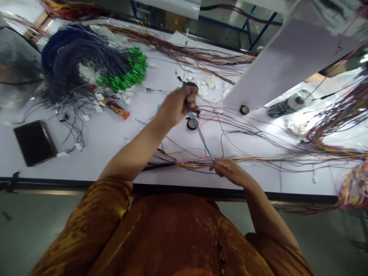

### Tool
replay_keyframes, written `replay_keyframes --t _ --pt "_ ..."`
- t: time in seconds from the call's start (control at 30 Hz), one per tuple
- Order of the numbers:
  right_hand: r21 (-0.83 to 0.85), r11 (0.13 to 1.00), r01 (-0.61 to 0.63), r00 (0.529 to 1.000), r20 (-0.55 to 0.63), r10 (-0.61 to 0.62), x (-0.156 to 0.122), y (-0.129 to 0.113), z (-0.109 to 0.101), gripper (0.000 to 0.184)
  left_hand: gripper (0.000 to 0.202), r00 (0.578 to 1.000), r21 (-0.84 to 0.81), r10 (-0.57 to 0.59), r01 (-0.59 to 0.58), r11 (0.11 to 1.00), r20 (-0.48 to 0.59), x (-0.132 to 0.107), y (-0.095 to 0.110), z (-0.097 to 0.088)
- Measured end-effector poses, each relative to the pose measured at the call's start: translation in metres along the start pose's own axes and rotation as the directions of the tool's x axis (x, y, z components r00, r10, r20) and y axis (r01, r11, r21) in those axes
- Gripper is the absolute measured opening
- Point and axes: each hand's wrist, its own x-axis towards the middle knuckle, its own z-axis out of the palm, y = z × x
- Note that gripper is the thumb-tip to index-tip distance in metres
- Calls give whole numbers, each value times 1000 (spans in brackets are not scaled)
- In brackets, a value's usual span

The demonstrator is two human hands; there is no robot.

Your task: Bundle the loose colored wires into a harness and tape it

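White workbench (pixel 94 157) under thin blue wire (pixel 201 136) stretched between both hands (pixel 176 107) (pixel 230 171).

A rust-orange patterned garment (pixel 172 237) with elbow-length sleeves (pixel 97 218).

Wires (pixel 201 138): smooth plastic insulation catching a gloss
Desk (pixel 94 153): white laminate gleaming
Sleeve (pixel 109 207): patterned cloth showing soft sheen

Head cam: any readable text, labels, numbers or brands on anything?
Nothing readable in this view.
White wire connectors: too small to tell if marked.
Orange-handled tool: any marking too blurred to read.
Tape roll: any print too small to read.
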Motion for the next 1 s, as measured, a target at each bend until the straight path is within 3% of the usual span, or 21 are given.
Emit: replay_keyframes --t 0.13,0.23,0.33,0.5,0.57,0.67,0.77,0.9,1.0 --pt "-1 997 -74 997 -16 74 -5 20 1 37 25 959 29 161 -159 987 -234 13 33 -56" --pt "49 990 -131 985 -105 136 -4 28 3 37 27 942 122 194 -167 978 -272 18 43 -97" --pt "159 974 -161 951 -237 196 1 29 1 38 21 924 133 236 -204 970 -300 21 51 -123" --pt "448 893 -38 874 -418 247 20 26 -1 31 31 916 67 288 -281 958 -281 1 78 -121" --pt "523 852 38 852 -463 246 29 26 -2 30 35 868 101 370 -357 929 -331 -11 88 -115" --pt "494 861 121 805 -556 206 39 25 -6 31 37 774 171 466 -437 883 -428 -27 96 -112" --pt "480 845 237 748 -645 157 46 22 -11 34 37 757 120 441 -441 889 -482 -42 93 -115" --pt "573 711 407 699 -697 161 51 16 -16 46 38 748 -2 368 -442 897 -552 -71 78 -120" --pt "625 634 455 664 -713 226 57 14 -16 45 41 712 -72 283 -424 903 -643 -92 60 -125"
